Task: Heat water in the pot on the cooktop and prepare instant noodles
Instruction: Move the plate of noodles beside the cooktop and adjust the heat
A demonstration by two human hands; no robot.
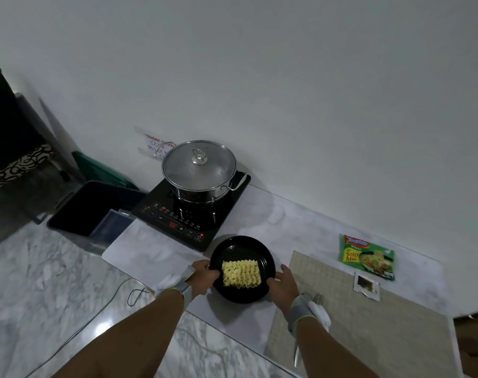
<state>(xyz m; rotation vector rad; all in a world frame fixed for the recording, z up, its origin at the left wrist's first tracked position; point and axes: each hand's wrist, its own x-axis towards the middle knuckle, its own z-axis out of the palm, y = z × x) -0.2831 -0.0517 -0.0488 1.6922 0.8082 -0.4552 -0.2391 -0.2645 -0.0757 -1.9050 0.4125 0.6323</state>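
A steel pot with a glass lid stands on the black induction cooktop, whose display glows red. In front of it a black plate carries a dry yellow noodle block. My left hand grips the plate's left rim and my right hand grips its right rim. Whether the plate rests on the white table or hovers just above it is unclear. A green noodle packet and a seasoning sachet lie to the right.
A beige woven mat covers the table's right part, with cutlery partly hidden behind my right wrist. A dark bin stands on the marble floor left of the table. The wall is close behind the pot. A cable trails on the floor.
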